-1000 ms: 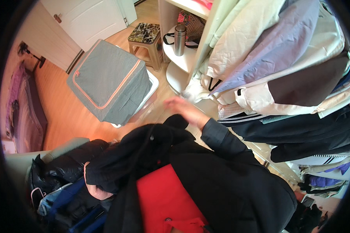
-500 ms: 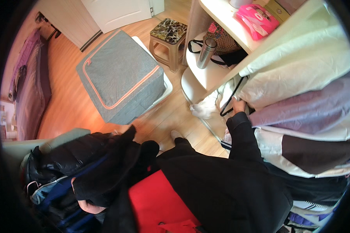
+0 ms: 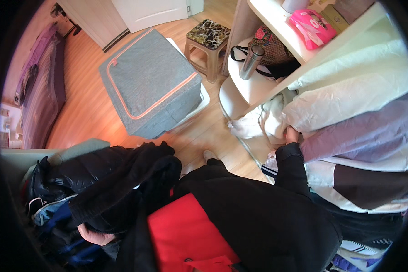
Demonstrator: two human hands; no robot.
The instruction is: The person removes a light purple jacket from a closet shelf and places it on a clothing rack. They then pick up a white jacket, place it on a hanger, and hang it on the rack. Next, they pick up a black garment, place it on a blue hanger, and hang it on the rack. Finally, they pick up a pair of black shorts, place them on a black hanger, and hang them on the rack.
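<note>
My right hand (image 3: 292,135) reaches in among garments on the right, against the edge of a cream garment (image 3: 322,109). Its fingers are mostly hidden by cloth, so what they hold does not show. A white cloth (image 3: 251,123) hangs just left of it, and a lilac garment (image 3: 358,136) lies to its right. At the lower left, my left hand (image 3: 95,235) comes out of a black sleeve over dark blue clothing, its fingers hidden. Next to that arm is a bunched black garment (image 3: 154,156), close to a black puffer jacket (image 3: 84,174).
A grey storage box (image 3: 154,77) with orange trim stands ahead on a white base. Beyond it is a marble-topped stool (image 3: 207,34). Shelves at the right carry a steel thermos (image 3: 251,62) and a pink package (image 3: 313,28). A bed (image 3: 45,90) is at the far left.
The black hanger beside my right hand has dropped mostly out of sight among the pale cloth. The black garment by my left arm has shifted, and the view has turned slightly.
</note>
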